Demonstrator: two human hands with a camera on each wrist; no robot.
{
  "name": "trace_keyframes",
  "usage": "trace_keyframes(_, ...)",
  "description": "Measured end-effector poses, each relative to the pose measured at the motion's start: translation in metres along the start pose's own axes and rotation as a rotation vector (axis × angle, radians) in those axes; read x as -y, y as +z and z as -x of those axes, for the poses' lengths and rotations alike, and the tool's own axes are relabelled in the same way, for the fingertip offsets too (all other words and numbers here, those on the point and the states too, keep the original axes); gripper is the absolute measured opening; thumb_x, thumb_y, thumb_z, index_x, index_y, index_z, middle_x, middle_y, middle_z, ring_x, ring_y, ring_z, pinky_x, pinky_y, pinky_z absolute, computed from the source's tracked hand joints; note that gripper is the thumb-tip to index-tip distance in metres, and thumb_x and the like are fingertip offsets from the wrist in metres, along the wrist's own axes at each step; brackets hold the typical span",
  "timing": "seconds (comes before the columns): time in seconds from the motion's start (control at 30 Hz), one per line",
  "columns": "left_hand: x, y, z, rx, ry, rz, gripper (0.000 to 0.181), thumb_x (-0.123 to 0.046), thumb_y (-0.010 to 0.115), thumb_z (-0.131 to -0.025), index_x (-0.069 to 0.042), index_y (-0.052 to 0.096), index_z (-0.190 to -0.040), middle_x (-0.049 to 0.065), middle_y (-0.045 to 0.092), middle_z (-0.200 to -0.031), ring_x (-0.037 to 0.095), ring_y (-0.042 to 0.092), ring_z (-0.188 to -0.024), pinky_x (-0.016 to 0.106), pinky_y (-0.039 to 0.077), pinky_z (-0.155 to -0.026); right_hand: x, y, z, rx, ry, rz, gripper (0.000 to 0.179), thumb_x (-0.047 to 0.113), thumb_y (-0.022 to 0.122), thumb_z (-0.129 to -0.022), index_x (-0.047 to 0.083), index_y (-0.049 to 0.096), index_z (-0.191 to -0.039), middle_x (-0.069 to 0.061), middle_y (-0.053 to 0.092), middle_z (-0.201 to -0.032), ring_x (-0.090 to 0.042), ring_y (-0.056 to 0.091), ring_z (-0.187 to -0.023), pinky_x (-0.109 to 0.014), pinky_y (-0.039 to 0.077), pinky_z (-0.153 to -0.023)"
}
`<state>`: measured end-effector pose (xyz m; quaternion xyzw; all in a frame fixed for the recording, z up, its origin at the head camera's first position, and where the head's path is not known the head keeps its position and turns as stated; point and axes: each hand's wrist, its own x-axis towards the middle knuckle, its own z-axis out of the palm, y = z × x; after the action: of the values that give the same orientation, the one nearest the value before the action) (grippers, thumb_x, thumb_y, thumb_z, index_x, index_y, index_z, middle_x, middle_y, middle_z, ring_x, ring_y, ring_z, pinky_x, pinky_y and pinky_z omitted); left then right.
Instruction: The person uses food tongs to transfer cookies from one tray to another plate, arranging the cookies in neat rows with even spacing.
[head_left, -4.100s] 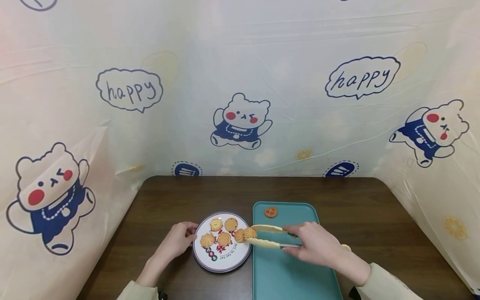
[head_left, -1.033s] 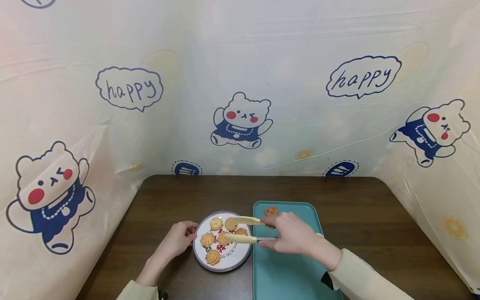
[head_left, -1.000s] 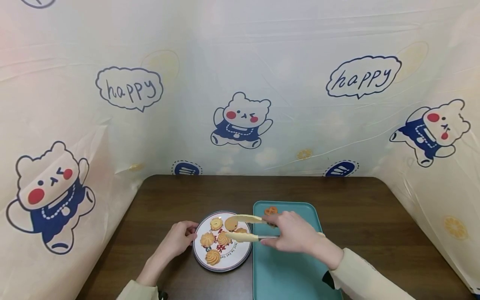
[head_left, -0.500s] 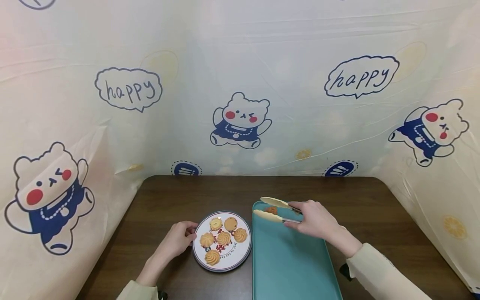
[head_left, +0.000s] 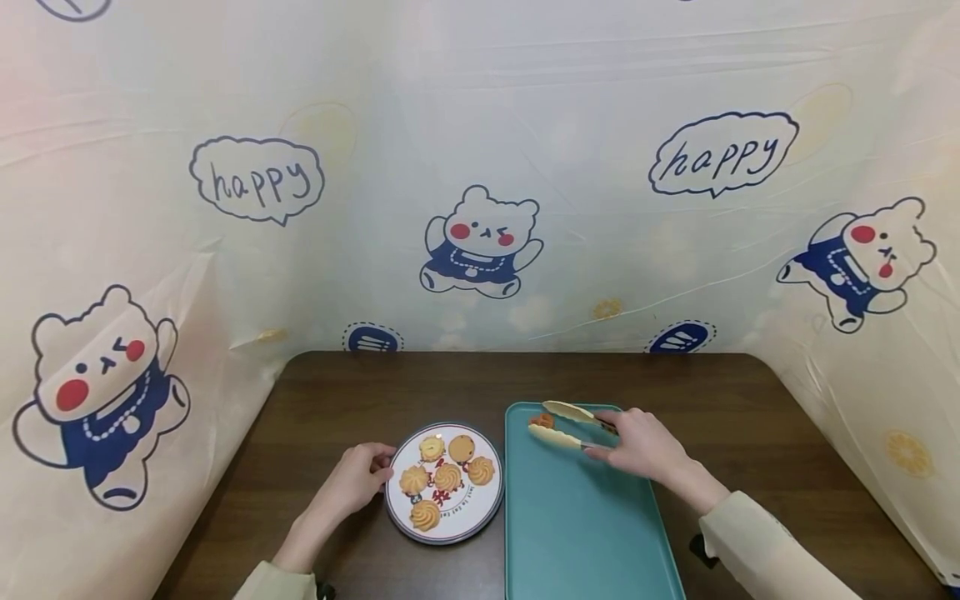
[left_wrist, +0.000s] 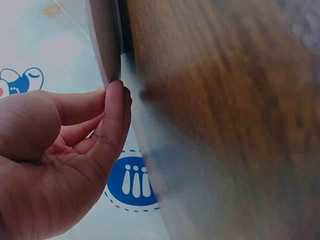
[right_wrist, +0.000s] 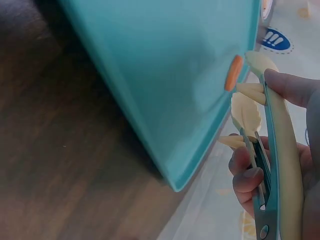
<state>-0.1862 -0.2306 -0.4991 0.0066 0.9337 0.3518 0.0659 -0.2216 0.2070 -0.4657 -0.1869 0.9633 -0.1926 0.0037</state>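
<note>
In the head view, my left hand (head_left: 356, 479) pinches the left rim of a round white plate (head_left: 459, 527) that bears several butter cookies (head_left: 447, 477). Thumb and fingertips meet on the plate's edge (left_wrist: 106, 45) in the left wrist view. My right hand (head_left: 647, 450) grips cream-coloured food tongs (head_left: 557, 438), whose arms are spread. Their tips hover at the far end of a teal tray (head_left: 585, 517), near a brown pretzel cookie (head_left: 542, 421). The right wrist view shows the pretzel cookie (right_wrist: 233, 73) lying on the tray, apart from the tongs (right_wrist: 285, 145).
A dark wooden table (head_left: 360, 392) carries the plate and tray side by side, the plate left of the tray. Behind the table hangs a pale printed curtain (head_left: 600, 233) with bears and "happy" bubbles, reaching round both sides.
A swirl cookie, earlier at the tongs' tips, now lies on the plate's front left. My right hand has carried the spread tongs from the plate to the pretzel cookie. My left hand stays put.
</note>
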Motion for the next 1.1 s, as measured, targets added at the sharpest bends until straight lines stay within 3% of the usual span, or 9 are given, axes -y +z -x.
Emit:
trace_keyframes(0.57,0.0007,-0.0002,0.0001,0.005,-0.012,0.005,0.030,0.003,0.069,-0.090,0.006,0.065,-0.120,0.006,0.062,-0.089,0.018,0.056,-0.077,0.031,0.055,-0.065,-0.0044,0.0085,0.0010,0.029,0.033,0.001,0.064,0.045,0.078,-0.084,0.002,0.064,-0.130,0.005,0.046,-0.053,-0.007,0.033,-0.043,-0.029,0.030,-0.046)
trace_keyframes(1.1,0.0002,-0.0002,0.0008,0.003,-0.014,0.003,0.030,0.002,0.069,-0.090,0.006,0.066,-0.120,0.006,0.061,-0.088,0.017,0.055,-0.076,0.031,0.054,-0.063,-0.0050,0.0102,0.0022,0.013,0.024,-0.011,0.061,0.042,0.077,-0.085,0.001,0.065,-0.128,0.005,0.045,-0.051,-0.006,0.031,-0.041,-0.027,0.029,-0.044)
